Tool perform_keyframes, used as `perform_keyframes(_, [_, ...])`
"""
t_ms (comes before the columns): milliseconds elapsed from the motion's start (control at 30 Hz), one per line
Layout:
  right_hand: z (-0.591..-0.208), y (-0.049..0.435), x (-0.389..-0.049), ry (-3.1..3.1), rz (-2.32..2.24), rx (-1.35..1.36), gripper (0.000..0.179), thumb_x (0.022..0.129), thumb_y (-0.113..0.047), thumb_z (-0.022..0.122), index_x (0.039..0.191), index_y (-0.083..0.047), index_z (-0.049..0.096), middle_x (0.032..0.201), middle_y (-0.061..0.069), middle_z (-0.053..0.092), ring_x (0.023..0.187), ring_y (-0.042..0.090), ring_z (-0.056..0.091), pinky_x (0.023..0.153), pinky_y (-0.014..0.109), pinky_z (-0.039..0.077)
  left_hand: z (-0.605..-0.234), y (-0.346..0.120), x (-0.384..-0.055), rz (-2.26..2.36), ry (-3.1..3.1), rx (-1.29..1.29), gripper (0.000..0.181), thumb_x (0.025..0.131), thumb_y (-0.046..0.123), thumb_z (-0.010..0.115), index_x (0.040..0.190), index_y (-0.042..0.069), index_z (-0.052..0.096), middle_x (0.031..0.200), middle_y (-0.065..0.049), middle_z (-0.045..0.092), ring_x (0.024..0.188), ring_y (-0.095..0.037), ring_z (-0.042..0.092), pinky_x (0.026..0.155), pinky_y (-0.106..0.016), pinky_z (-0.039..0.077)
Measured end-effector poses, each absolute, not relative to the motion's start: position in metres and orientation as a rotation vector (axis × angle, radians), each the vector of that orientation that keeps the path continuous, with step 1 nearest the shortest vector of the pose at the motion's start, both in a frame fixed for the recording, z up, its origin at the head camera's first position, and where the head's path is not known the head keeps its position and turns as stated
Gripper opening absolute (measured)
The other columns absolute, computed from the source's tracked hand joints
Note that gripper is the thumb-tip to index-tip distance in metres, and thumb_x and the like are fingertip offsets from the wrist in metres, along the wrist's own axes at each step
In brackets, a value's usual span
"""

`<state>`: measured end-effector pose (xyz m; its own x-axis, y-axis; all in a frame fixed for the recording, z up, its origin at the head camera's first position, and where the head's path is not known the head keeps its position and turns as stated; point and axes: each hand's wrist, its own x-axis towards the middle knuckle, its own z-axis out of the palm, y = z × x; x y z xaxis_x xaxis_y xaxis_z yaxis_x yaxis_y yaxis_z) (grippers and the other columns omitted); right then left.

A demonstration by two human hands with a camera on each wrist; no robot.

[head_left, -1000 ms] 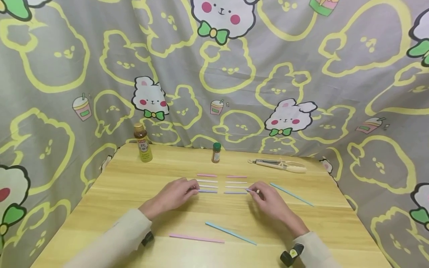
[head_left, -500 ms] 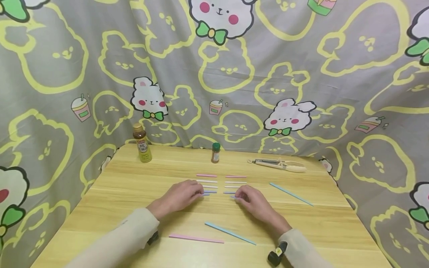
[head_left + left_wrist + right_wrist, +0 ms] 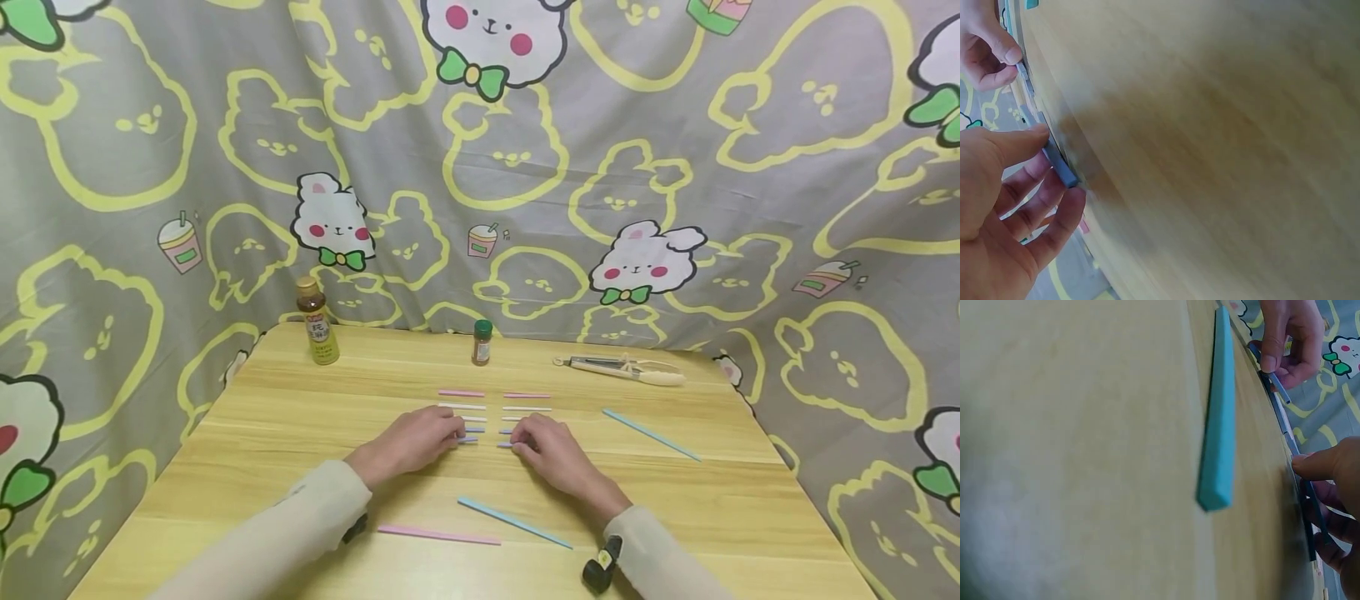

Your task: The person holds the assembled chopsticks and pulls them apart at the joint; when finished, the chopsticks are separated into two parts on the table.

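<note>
My left hand (image 3: 420, 437) pinches a short blue-purple stick (image 3: 1060, 164) between thumb and fingers, low over the table. My right hand (image 3: 555, 454) grips a similar short blue-purple stick (image 3: 1317, 512); its end pokes out toward the left one. Just behind the hands, two columns of short sticks lie flat with a gap between them. From back to front, each column has a pink stick (image 3: 461, 393), two white sticks (image 3: 462, 407) and a blue-purple stick (image 3: 474, 430). My fingers partly cover the nearer sticks.
A long pink stick (image 3: 439, 535) and a turquoise stick (image 3: 515, 522) lie in front of the hands. Another turquoise stick (image 3: 652, 434) lies to the right. Along the back stand an oil bottle (image 3: 321, 332) and a green-capped jar (image 3: 482, 343), with tongs (image 3: 622, 368) beside them.
Both hands have moved inward and slightly nearer the front edge, carrying their blue-purple sticks. These now sit in front of the front blue-purple sticks, their ends closer together.
</note>
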<state>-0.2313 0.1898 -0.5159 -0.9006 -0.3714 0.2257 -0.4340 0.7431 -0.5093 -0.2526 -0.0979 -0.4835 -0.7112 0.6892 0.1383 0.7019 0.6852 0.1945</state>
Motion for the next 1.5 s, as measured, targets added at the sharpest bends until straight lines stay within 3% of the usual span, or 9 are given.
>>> perform_keyframes(200, [-0.517,0.189,-0.233,-2.852,0.86,0.629,0.005,0.103,-0.023,0.078,0.1,-0.024,0.073,0.098,-0.015,0.067,0.098,0.01,0.064,0.093,0.041,0.043,-0.481,-0.093,-0.25,-0.347,-2.824,-1.201,0.01,0.105,0.014,0.075,0.114,0.017,0.075,0.111,0.001,0.074,0.104,-0.02,0.073,0.091,-0.038,0.063])
perform_keyframes(633, [-0.52,0.189,-0.233,-2.85,0.826,0.602,0.007,0.102,-0.022,0.079,0.099,-0.026,0.074,0.094,-0.017,0.065,0.096,0.009,0.062,0.085,0.034,0.041,-0.485,-0.092,-0.25,-0.343,-2.797,-1.223,0.009,0.102,0.009,0.078,0.11,0.013,0.077,0.103,0.0,0.072,0.096,-0.018,0.072,0.084,-0.033,0.062])
perform_keyframes(967, [-0.516,0.189,-0.226,-2.826,0.833,0.608,0.007,0.1,-0.022,0.081,0.103,-0.026,0.075,0.095,-0.018,0.064,0.098,0.009,0.061,0.09,0.037,0.043,-0.486,-0.092,-0.25,-0.339,-2.791,-1.221,0.009,0.103,0.011,0.077,0.111,0.015,0.078,0.106,0.0,0.073,0.1,-0.018,0.072,0.088,-0.034,0.063])
perform_keyframes(1100, [-0.509,0.192,-0.215,-2.834,0.866,0.677,0.005,0.102,-0.025,0.078,0.106,-0.026,0.075,0.099,-0.018,0.066,0.098,0.007,0.06,0.092,0.037,0.046,-0.487,-0.092,-0.251,-0.346,-2.785,-1.216,0.009,0.103,0.012,0.077,0.111,0.015,0.078,0.107,0.0,0.073,0.101,-0.018,0.072,0.089,-0.035,0.063])
perform_keyframes(1267, [-0.5,0.2,-0.196,-2.916,0.958,0.837,0.006,0.106,-0.035,0.074,0.107,-0.029,0.073,0.101,-0.019,0.066,0.094,0.002,0.06,0.086,0.028,0.053,-0.485,-0.095,-0.249,-0.373,-2.784,-1.217,0.011,0.102,0.01,0.077,0.112,0.013,0.078,0.11,-0.002,0.074,0.105,-0.02,0.073,0.092,-0.036,0.063])
perform_keyframes(1500, [-0.493,0.204,-0.174,-2.999,1.009,1.139,0.017,0.1,-0.042,0.08,0.1,-0.028,0.071,0.094,-0.017,0.063,0.086,-0.002,0.056,0.078,0.02,0.052,-0.486,-0.099,-0.25,-0.403,-2.793,-1.203,0.011,0.103,0.011,0.077,0.113,0.014,0.077,0.109,-0.001,0.073,0.104,-0.02,0.072,0.09,-0.036,0.063])
